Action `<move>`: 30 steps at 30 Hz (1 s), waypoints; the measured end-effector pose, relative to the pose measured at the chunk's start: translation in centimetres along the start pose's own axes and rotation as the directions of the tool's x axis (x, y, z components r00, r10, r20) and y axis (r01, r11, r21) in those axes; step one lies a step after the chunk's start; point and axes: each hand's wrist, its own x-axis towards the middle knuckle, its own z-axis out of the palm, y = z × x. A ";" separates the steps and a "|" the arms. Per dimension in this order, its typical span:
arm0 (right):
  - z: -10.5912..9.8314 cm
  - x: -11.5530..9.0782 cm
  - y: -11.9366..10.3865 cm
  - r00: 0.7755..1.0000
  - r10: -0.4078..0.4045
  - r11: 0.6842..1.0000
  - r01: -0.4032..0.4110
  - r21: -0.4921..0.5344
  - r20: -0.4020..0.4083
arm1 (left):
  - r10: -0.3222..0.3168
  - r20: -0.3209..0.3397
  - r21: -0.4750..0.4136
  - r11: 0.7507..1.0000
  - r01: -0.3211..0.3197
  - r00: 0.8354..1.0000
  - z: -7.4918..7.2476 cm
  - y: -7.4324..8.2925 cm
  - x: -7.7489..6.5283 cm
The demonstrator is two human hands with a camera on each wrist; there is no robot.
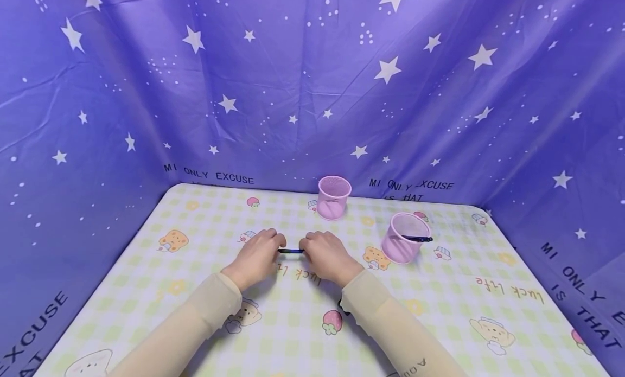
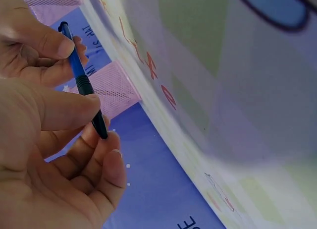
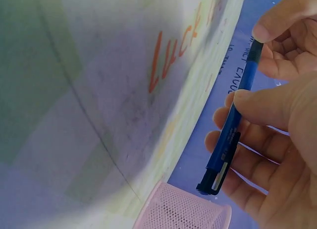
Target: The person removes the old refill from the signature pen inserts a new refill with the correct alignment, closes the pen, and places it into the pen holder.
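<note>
Both hands hold one blue pen between them, above the middle of the table. My left hand pinches its dark grip near the tip, thumb on one side and fingers behind, as the left wrist view shows. On the blue barrel, my right hand pinches with thumb and fingers; in the right wrist view the black clip end of the pen sticks out past these fingers. A pink mesh cup stands to the right of the right hand, with a dark pen leaning over its rim.
A second pink mesh cup stands farther back, near the table's rear edge. A checked cloth with cartoon prints covers the table. Purple star-patterned curtains hang behind and at both sides. A small dark thing shows beside the right forearm.
</note>
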 end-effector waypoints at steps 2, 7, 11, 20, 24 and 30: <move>-0.1 -0.2 0.0 1.000 0.003 1.000 -0.003 0.005 -0.010 | 0.017 -0.023 0.009 1.000 -0.017 1.000 0.1 0.1 0.0; -0.1 -0.5 0.1 0.999 0.012 1.000 -0.011 0.022 -0.032 | 0.042 -0.055 0.024 0.999 -0.041 0.998 0.3 0.4 -0.1; 0.0 -0.8 0.3 0.998 0.015 1.000 -0.014 0.025 -0.055 | 0.052 -0.077 0.026 0.998 -0.051 0.996 0.4 0.7 -0.1; -0.4 -1.6 0.4 0.994 -0.002 1.000 0.003 0.014 -0.106 | 0.051 -0.119 -0.007 0.999 -0.052 0.992 0.6 1.3 0.0; -0.3 -1.9 0.4 0.992 0.001 1.000 0.001 0.014 -0.129 | 0.055 -0.137 -0.019 0.998 -0.058 0.989 0.8 1.5 0.0; -0.2 -2.1 0.6 0.987 0.013 1.000 -0.010 0.016 -0.159 | 0.055 -0.141 -0.034 0.998 -0.061 0.988 1.0 1.7 0.1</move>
